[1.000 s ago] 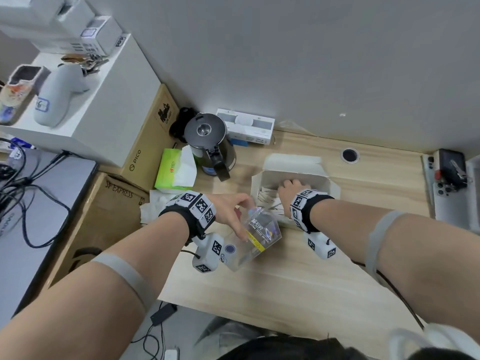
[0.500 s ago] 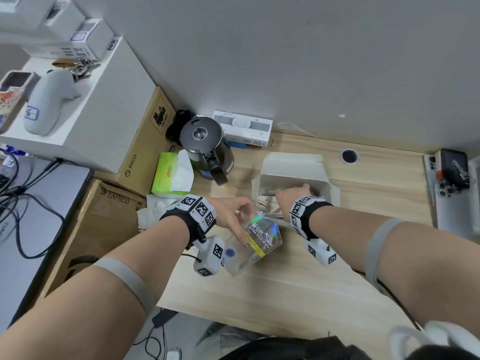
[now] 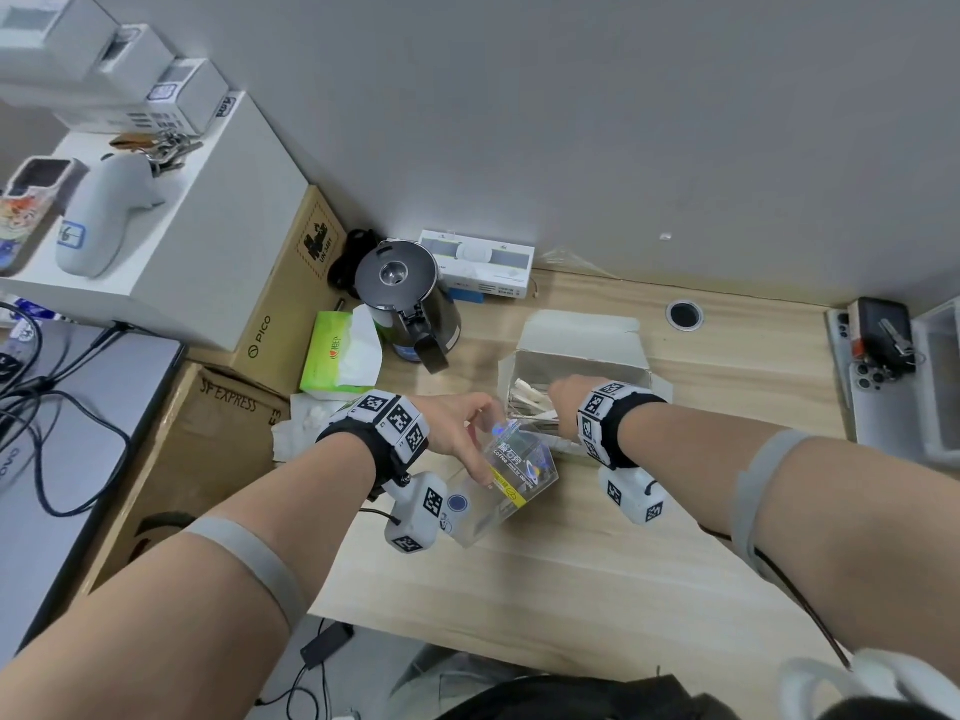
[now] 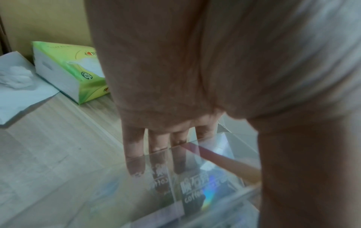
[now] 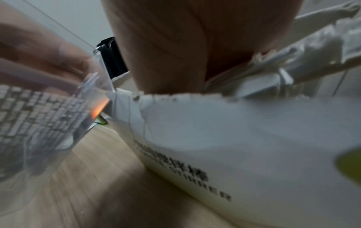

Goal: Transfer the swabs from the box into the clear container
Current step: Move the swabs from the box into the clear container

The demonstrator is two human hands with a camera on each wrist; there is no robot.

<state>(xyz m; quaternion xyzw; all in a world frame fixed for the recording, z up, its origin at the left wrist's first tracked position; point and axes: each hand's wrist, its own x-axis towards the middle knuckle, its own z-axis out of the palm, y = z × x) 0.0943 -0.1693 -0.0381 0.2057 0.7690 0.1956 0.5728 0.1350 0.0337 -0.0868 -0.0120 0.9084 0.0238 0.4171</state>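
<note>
A clear container (image 3: 519,478) with printed labels sits tilted on the wooden desk, its open end toward the box. My left hand (image 3: 467,433) grips it, the fingers (image 4: 134,151) on one wall and the thumb on the other. Just behind it stands the open white cardboard box (image 3: 576,350), holding paper-wrapped swabs (image 3: 524,394). My right hand (image 3: 563,394) reaches into the box's near left corner, fingers hidden below the wrist. In the right wrist view a bundle of wrapped swabs (image 5: 316,46) sticks out from under the palm, above the box wall (image 5: 234,131) and beside the container (image 5: 39,115).
A dark kettle (image 3: 410,298) and a green tissue pack (image 3: 340,356) stand left of the box, with crumpled tissue (image 3: 306,423) nearer. A cable hole (image 3: 684,314) lies behind the box. A phone and keys (image 3: 878,350) sit far right. Cardboard cartons (image 3: 208,459) border the desk's left edge.
My right hand has drawn a little back and left inside the box, toward the container. The left hand still holds the container tilted in about the same place.
</note>
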